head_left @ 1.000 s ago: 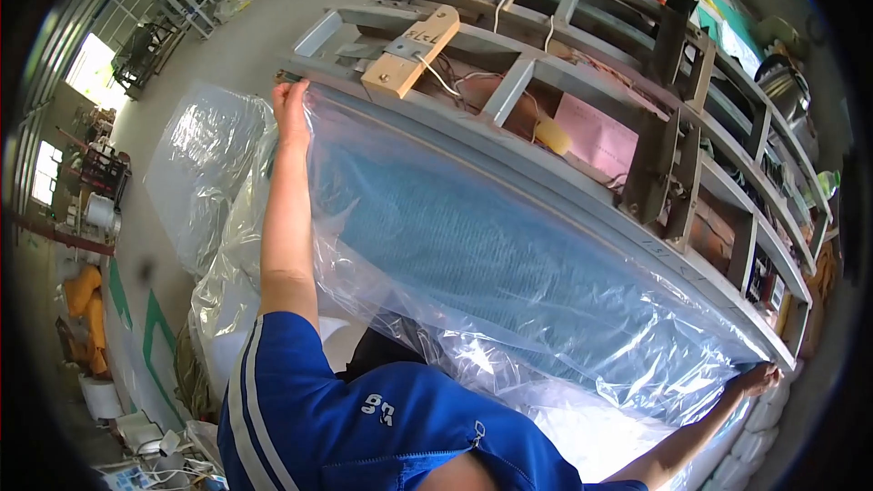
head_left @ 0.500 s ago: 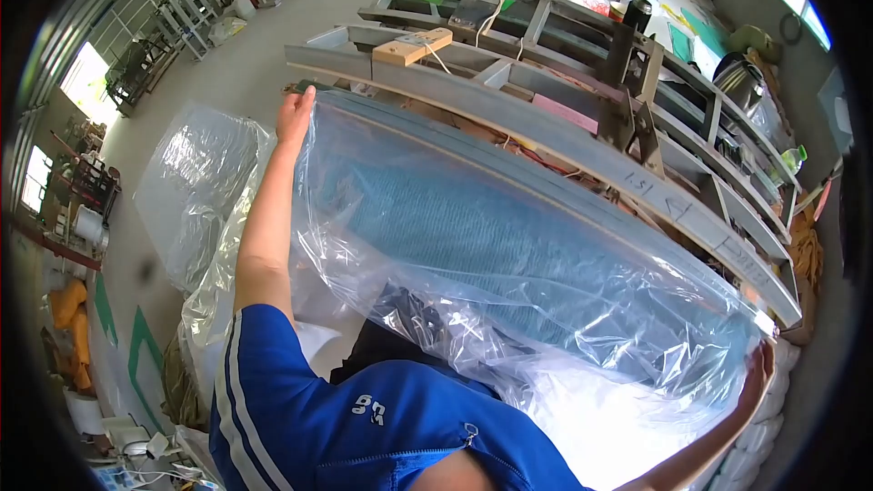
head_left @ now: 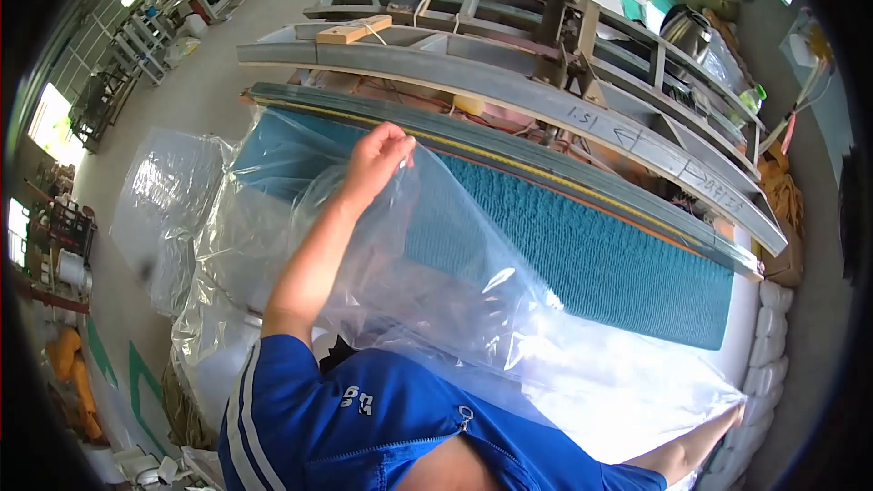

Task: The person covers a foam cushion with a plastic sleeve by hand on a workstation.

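Observation:
My left hand (head_left: 375, 164) is closed in a pinch on the edge of a clear plastic sheet (head_left: 436, 245), lifted over a teal ribbed panel (head_left: 591, 255). At the lower right my right hand (head_left: 730, 416) grips the far corner of the same sheet, its fingers partly hidden. The sheet hangs slack between both hands and drapes toward my body. The right half of the panel lies uncovered, while film still covers its left part. Along the panel's back edge runs a long bar with a yellow strip (head_left: 464, 147).
A grey metal frame (head_left: 509, 77) stands just behind the bar, with a wooden block (head_left: 350, 30) on it. More crumpled plastic (head_left: 173, 209) hangs at the left. White padded rolls (head_left: 768, 345) line the right side. A kettle (head_left: 684, 34) stands farther back.
Both hands have drawn the sheet back from the rear bar toward my body. My left hand moved right and down, my right hand lower, baring the panel's right half.

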### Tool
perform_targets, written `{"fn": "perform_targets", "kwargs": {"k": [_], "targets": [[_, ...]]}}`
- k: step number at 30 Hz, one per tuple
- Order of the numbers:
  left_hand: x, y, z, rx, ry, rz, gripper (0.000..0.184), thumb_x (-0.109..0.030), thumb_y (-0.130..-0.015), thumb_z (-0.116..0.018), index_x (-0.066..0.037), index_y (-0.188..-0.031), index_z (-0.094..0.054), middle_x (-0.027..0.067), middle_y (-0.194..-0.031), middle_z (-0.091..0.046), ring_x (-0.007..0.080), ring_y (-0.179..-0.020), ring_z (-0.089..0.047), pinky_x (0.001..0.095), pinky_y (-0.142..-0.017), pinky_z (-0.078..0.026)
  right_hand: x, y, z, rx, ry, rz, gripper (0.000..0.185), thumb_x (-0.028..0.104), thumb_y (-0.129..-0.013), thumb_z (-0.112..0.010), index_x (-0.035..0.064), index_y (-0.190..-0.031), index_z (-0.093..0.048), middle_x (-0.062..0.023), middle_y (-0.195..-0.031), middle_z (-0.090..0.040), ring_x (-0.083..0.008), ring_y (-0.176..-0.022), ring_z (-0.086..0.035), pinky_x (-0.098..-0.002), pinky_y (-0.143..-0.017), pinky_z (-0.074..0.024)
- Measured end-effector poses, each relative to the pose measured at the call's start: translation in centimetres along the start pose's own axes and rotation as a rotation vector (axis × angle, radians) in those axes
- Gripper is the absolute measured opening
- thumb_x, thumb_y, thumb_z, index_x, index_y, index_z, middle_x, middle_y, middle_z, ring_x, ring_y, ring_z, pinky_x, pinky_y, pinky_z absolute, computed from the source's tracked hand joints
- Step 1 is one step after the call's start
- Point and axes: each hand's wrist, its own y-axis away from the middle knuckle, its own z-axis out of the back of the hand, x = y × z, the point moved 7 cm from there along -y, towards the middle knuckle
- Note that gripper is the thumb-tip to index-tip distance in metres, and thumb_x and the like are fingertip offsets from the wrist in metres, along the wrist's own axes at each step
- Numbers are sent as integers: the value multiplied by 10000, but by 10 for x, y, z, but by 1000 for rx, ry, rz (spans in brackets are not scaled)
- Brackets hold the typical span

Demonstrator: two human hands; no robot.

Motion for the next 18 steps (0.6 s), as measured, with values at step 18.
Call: {"fn": "perform_targets", "kwargs": {"k": [18], "targets": [[-89,60,57,156,46,-492,106,-93,-806,-658,-18,-854,-602,44,-747,-549,161,-695,-486,283,-662,-411,563,600,-76,1993,-541,857,363,272,-838,-656,-3,-1067,-592,-99,-914,-638,-184,-865,-602,-289,-755,-486]]}}
